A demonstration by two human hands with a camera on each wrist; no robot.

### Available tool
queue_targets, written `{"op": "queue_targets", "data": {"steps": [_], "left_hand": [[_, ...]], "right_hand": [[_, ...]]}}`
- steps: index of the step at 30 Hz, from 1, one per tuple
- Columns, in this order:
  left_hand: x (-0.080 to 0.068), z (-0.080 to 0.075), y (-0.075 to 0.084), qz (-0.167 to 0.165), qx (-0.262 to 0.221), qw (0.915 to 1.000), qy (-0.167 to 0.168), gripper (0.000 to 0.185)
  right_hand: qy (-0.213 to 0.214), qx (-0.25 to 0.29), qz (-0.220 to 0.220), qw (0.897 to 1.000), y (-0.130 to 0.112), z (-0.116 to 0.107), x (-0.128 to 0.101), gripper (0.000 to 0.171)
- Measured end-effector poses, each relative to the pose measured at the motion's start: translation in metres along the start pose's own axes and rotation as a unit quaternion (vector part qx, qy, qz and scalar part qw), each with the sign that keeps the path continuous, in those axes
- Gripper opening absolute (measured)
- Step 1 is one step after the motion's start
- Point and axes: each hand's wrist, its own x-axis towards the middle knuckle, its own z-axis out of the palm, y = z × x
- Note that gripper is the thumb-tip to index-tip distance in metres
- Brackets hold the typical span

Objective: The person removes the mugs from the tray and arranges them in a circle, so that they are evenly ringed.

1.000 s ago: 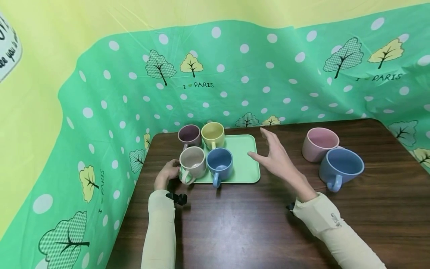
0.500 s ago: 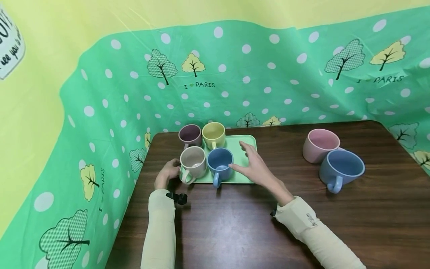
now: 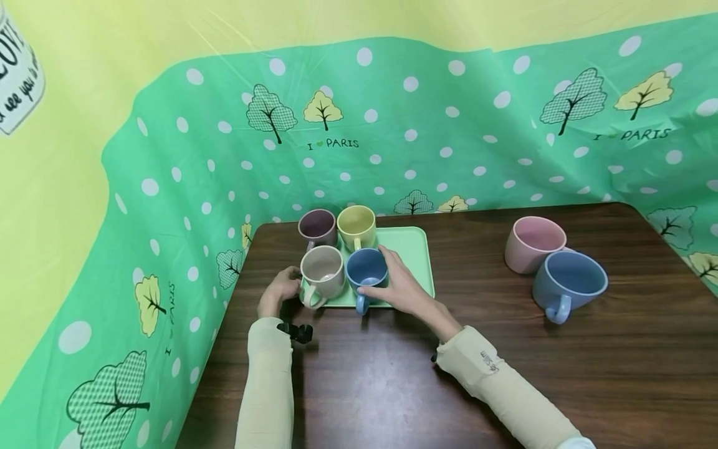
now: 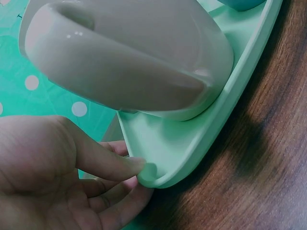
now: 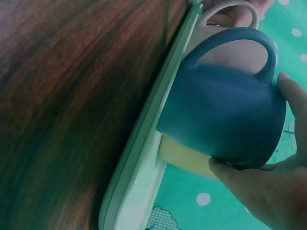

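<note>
The right hand [image 3: 401, 288] wraps the hard, smooth, breakable blue mug [image 3: 366, 270], best held round its body, while the left hand [image 3: 277, 292] pinches the tray [image 4: 192, 143] corner.

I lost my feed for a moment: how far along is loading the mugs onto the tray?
Four mugs stand on the green tray: purple, yellow, beige and small blue. The right hand grips the small blue mug; the left hand pinches the tray's corner. The pink mug and large blue mug are on the table, off the tray.
</note>
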Motion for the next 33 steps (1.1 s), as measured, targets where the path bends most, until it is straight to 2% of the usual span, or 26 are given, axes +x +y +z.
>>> {"op": "queue_targets", "data": {"steps": [5,13,16,24,33], "left_hand": [[-0.002,0.000,0.001,0.001,-0.005,1.0000,0.000,0.044],[-0.001,0.000,-0.001,-0.003,-0.005,1.0000,-0.006,0.045],[-0.001,0.000,-0.001,-0.006,-0.007,0.9999,-0.012,0.046],[-0.001,0.001,0.000,-0.005,-0.010,0.9999,-0.011,0.047],[-0.004,0.002,0.001,-0.011,-0.019,0.9997,-0.010,0.046]], "right_hand": [[0.002,0.001,0.003,1.000,0.000,0.002,0.002,0.108],[0.039,-0.015,-0.016,0.999,0.002,0.004,-0.001,0.098],[0.052,-0.015,-0.007,0.998,0.000,0.000,-0.006,0.098],[0.066,-0.028,0.022,0.997,-0.005,-0.029,-0.025,0.106],[0.094,-0.070,0.036,0.993,0.006,-0.068,-0.054,0.106]]}}
